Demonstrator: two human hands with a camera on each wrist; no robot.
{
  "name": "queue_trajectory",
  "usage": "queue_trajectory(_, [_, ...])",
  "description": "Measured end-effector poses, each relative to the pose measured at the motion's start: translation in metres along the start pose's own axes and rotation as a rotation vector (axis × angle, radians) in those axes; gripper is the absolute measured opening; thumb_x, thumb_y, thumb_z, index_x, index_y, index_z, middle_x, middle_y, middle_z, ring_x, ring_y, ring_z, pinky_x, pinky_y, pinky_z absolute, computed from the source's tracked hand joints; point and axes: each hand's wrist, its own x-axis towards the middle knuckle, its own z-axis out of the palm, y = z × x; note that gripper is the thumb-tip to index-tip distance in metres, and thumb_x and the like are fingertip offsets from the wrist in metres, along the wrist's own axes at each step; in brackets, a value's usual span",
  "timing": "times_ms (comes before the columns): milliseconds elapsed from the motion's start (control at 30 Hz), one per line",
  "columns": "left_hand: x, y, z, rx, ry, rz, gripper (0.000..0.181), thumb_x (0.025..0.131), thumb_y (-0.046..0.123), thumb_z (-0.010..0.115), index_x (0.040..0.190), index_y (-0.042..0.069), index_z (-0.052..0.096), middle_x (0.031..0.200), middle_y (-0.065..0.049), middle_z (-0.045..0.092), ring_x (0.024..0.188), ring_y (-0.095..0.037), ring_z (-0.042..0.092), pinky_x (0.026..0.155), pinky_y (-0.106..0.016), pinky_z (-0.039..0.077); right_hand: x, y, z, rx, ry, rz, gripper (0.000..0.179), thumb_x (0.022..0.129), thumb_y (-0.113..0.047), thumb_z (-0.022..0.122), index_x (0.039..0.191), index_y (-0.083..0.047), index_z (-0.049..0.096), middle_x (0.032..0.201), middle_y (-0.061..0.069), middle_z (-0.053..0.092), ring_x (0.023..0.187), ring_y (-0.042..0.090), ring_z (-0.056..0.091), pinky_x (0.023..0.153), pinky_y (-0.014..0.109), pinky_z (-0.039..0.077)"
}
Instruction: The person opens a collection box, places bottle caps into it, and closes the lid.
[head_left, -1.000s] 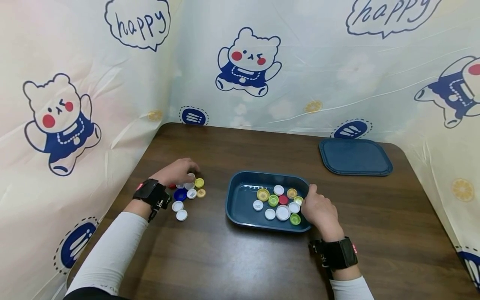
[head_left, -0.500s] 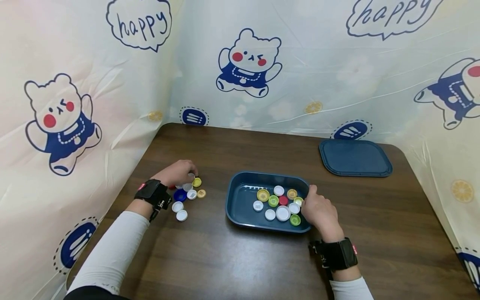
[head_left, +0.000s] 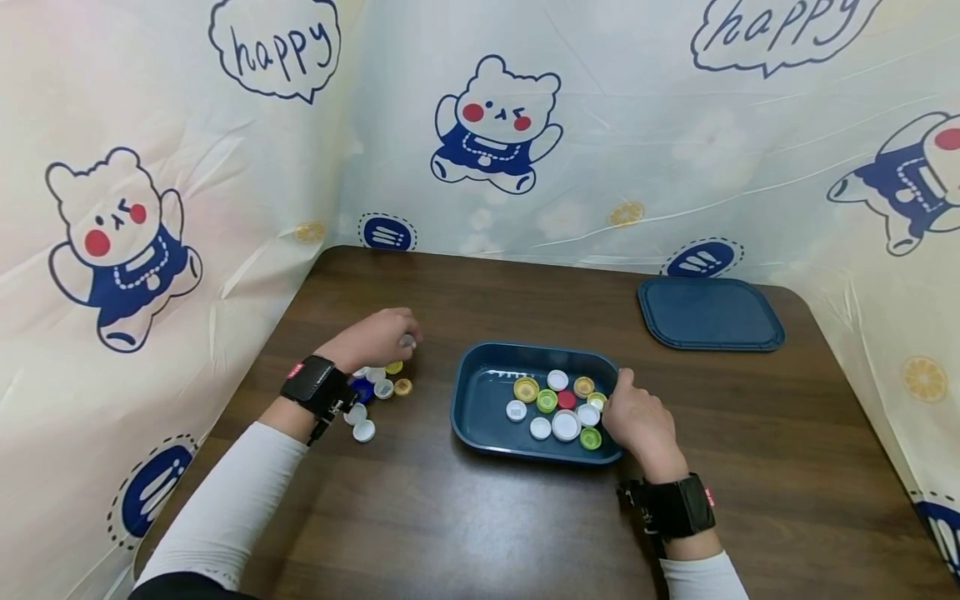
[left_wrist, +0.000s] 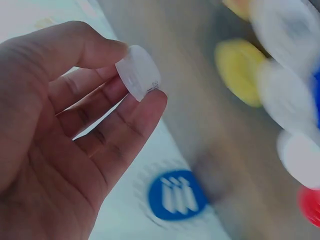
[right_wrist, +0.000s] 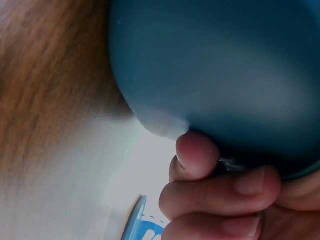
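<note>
My left hand (head_left: 377,340) pinches a white bottle cap (left_wrist: 142,72) between thumb and fingertips, raised off the table. Below and beside that hand lies a loose group of bottle caps, among them a yellow cap (left_wrist: 240,72), a blue cap (head_left: 363,389) and several white ones; the wrist band partly covers them. At the right end of a dark blue rectangular tray (head_left: 474,417), my right hand (head_left: 641,423) grips the rim, fingers curled. Inside the tray lie white, green, yellow and red caps, the red cap (head_left: 567,400) near their middle.
A flat dark blue lid or tray (head_left: 711,315) lies at the back right of the brown wooden table (head_left: 450,525). Printed cloth (head_left: 637,100) hangs along the table's back and sides.
My left hand has lifted off the cap group and moved slightly right and away, carrying the white bottle cap. My right hand and the tray stay in place.
</note>
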Motion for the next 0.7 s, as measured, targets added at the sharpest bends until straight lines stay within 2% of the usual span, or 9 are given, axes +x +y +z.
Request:
queue_trajectory(200, [0.005, 0.055, 0.001, 0.094, 0.032, 0.181, 0.021, 0.092, 0.008, 0.067, 0.112, 0.008, 0.075, 0.108, -0.004, 0.063, 0.093, -0.017, 0.06, 0.083, -0.032, 0.056, 0.0, -0.001, 0.0, -0.004, 0.002, 0.001, 0.054, 0.104, -0.023, 0.044, 0.147, 0.004, 0.026, 0.114, 0.033, 0.063, 0.088, 0.04, 0.063, 0.071, 0.053, 0.051])
queue_trajectory(367, [0.011, 0.095, 0.008, 0.151, 0.005, 0.278, 0.019, 0.093, 0.01, 0.068, 0.111, 0.01, 0.076, 0.105, -0.002, 0.062, 0.091, -0.015, 0.057, 0.08, -0.026, 0.054, 0.001, 0.0, 0.0, -0.001, -0.008, 0.004, 0.054, 0.104, -0.023, 0.045, 0.147, 0.003, 0.026, 0.113, 0.032, 0.063, 0.087, 0.039, 0.062, 0.07, 0.052, 0.051])
queue_trajectory(533, [0.022, 0.118, 0.02, 0.188, -0.041, 0.329, 0.019, 0.094, 0.012, 0.069, 0.111, 0.012, 0.076, 0.102, -0.001, 0.06, 0.091, -0.014, 0.055, 0.081, -0.024, 0.053, 0.0, 0.001, 0.0, 0.0, 0.001, -0.005, 0.054, 0.103, -0.022, 0.044, 0.147, 0.004, 0.026, 0.112, 0.032, 0.063, 0.086, 0.04, 0.063, 0.07, 0.053, 0.051])
queue_trajectory(700, [0.032, 0.128, 0.03, 0.205, -0.093, 0.346, 0.023, 0.095, 0.014, 0.069, 0.117, 0.011, 0.075, 0.111, -0.004, 0.062, 0.099, -0.016, 0.055, 0.087, -0.027, 0.054, -0.001, 0.001, -0.001, 0.006, 0.009, -0.017, 0.054, 0.103, -0.022, 0.044, 0.148, 0.004, 0.026, 0.11, 0.032, 0.064, 0.085, 0.039, 0.063, 0.069, 0.053, 0.051])
